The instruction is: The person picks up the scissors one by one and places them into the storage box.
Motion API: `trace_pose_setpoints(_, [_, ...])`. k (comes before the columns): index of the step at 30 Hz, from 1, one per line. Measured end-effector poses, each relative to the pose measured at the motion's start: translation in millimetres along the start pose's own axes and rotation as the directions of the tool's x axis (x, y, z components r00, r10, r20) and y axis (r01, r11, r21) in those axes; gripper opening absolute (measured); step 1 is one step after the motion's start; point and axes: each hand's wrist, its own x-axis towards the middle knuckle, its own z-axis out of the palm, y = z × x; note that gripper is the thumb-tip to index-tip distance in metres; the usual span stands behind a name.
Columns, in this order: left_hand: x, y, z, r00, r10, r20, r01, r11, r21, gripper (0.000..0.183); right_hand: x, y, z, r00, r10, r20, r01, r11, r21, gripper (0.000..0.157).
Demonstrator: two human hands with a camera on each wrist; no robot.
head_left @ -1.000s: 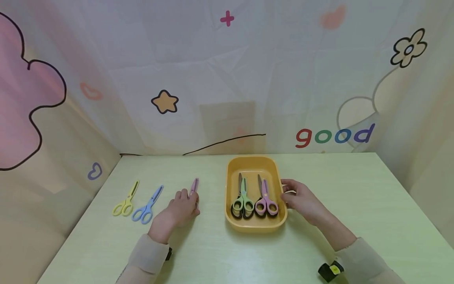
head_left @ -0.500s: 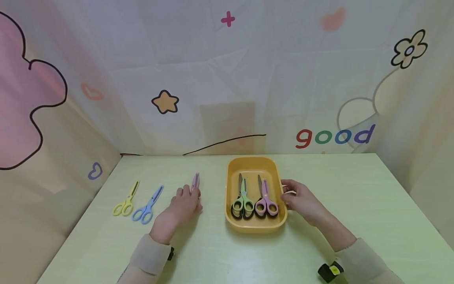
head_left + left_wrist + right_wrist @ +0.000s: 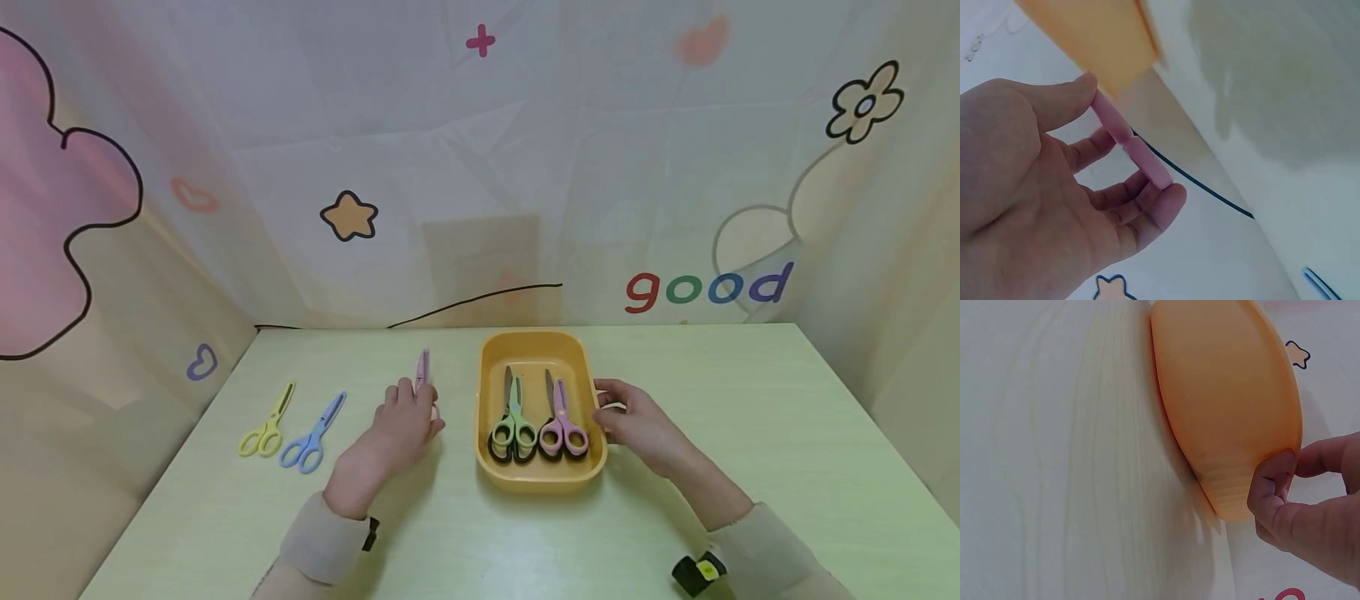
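My left hand (image 3: pixel 401 429) holds pink scissors (image 3: pixel 422 371) by the handles, blades pointing away, just left of the yellow tray (image 3: pixel 540 482). In the left wrist view, thumb and fingers press the pink handle loops (image 3: pixel 1147 164) from both ends. At the tray's right side, my right hand (image 3: pixel 637 423) grips the rim, thumb against the outer wall (image 3: pixel 1222 406) in the right wrist view. Inside the tray lie green scissors (image 3: pixel 516 421) and another pink pair (image 3: pixel 560 417), each over a black-handled pair largely hidden below.
Yellow scissors (image 3: pixel 262 432) and blue scissors (image 3: pixel 309 443) lie on the left of the pale table (image 3: pixel 720 375), blades pointing away. A printed curtain (image 3: pixel 375 125) hangs behind the table's back edge and at both sides.
My left hand has moved right and away from me with the pink scissors, toward the tray. The right hand and the tray have stayed where they were.
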Motion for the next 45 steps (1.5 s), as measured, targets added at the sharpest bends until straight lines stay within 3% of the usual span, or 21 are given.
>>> trace_pose_setpoints(10, [6.6,31.7,-7.4,0.999,0.031,-0.031,-0.03,0.999,0.033,0.028,1,1,-0.6,1.0,-0.007,0.002,0.007,1.0,0.012,0.057])
trace_pose_setpoints(26, [19.9,70.8,-3.2,0.992,0.126,-0.022,-0.124,0.99,0.072,0.031,1,3,-1.1,1.0,-0.025,0.009,0.025,1.0,0.014,0.057])
trace_pose_setpoints(35, [29.4,96.2,1.3,0.99,0.127,0.054,-0.133,0.985,0.109,0.036,0,3,-2.0,1.0,-0.027,0.015,0.026,0.999,0.022,0.057])
trace_pose_setpoints(45, [38.6,108.1,18.6,0.988,0.084,0.13,-0.108,0.976,0.189,0.034,0,1,-1.6,0.999,-0.028,0.017,0.028,0.999,0.018,0.058])
